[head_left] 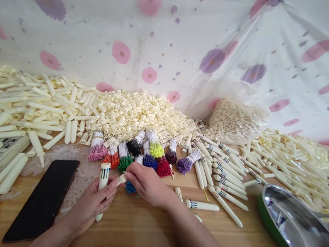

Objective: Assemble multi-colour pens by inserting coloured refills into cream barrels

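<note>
A cream multicolour pen barrel (104,174) with coloured sliders round its top stands nearly upright in my left hand (94,202). The thumb and forefinger of that hand also touch a small cream plastic piece (122,180). My right hand (148,184) is closed in a pinch at the other side of this piece, its fingertips partly hiding it. Just beyond my hands lie banded bundles of refills with coloured ends: pink (97,148), orange (111,156), green (125,156), red (164,166) and purple (188,162), among others.
A black phone (43,197) lies left, beside small clear pieces (74,184). Behind are heaps of cream barrels (38,103) and slotted collars (145,112). Multicolour pens (229,180), a bag of small parts (234,120) and a green-sided metal pan (291,225) stand right.
</note>
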The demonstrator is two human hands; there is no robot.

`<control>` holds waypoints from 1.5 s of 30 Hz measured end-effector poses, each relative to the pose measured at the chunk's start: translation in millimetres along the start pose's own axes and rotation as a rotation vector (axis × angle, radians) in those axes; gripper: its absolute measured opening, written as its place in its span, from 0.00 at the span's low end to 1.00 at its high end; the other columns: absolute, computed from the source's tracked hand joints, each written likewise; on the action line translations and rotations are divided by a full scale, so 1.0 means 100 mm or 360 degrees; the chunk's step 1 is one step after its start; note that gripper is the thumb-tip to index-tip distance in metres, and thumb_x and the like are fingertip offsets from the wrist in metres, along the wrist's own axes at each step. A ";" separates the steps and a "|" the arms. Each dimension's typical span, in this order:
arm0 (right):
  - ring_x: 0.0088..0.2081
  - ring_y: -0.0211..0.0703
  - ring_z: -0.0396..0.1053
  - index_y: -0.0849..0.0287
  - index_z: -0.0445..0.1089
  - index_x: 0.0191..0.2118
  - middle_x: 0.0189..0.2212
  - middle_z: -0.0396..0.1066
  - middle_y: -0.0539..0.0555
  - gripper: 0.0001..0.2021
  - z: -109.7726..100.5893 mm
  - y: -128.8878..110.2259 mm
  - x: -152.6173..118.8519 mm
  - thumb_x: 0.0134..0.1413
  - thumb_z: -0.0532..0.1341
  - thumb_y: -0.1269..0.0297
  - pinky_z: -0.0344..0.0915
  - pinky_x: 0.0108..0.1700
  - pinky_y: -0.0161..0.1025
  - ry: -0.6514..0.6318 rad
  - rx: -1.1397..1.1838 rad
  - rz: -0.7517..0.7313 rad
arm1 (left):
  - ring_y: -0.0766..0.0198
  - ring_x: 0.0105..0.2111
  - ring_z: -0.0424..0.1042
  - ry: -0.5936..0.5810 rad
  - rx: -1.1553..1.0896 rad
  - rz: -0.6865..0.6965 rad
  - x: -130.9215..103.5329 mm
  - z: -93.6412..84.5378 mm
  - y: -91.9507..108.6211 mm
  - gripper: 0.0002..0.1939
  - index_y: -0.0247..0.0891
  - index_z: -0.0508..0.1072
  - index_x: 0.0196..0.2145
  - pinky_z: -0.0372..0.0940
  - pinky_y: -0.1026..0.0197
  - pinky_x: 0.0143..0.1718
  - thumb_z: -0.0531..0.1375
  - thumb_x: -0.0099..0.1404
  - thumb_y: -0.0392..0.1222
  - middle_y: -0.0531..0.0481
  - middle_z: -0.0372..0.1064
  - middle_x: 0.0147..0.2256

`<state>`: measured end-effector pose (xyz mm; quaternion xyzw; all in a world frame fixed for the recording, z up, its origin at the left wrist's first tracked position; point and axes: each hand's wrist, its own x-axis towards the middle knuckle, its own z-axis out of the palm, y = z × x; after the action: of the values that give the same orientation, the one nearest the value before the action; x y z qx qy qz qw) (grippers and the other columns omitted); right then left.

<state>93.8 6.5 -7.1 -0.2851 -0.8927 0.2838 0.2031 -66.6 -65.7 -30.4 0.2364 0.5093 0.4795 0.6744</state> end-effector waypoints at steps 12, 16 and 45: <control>0.33 0.36 0.62 0.58 0.64 0.34 0.32 0.63 0.51 0.11 -0.06 0.07 0.01 0.63 0.48 0.62 0.58 0.34 0.30 -0.0055 -0.0066 -0.0268 | 0.82 0.12 0.34 -0.0212 -0.0264 -0.0390 0.02 -0.03 0.00 0.21 0.31 0.71 0.22 0.37 0.76 0.09 0.71 0.40 0.52 0.66 0.48 0.13; 0.24 0.34 0.56 0.59 0.60 0.23 0.21 0.58 0.47 0.16 -0.03 0.04 0.03 0.63 0.49 0.63 0.52 0.27 0.30 -0.0023 -0.0169 0.0003 | 0.80 0.12 0.39 -0.0013 -0.0074 -0.0121 0.00 0.04 -0.02 0.22 0.35 0.68 0.24 0.40 0.77 0.10 0.70 0.41 0.54 0.66 0.49 0.13; 0.26 0.35 0.62 0.58 0.61 0.32 0.27 0.66 0.49 0.12 0.11 0.04 0.04 0.64 0.46 0.62 0.46 0.26 0.33 -0.0012 -0.0417 -0.0017 | 0.78 0.13 0.40 0.0072 0.0174 0.0032 0.04 0.00 0.02 0.24 0.36 0.65 0.26 0.39 0.74 0.11 0.66 0.44 0.59 0.67 0.49 0.13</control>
<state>86.1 7.0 -17.1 -0.3033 -0.9244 0.1647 0.1622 -67.4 -61.0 -30.8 0.2671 0.5474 0.4629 0.6440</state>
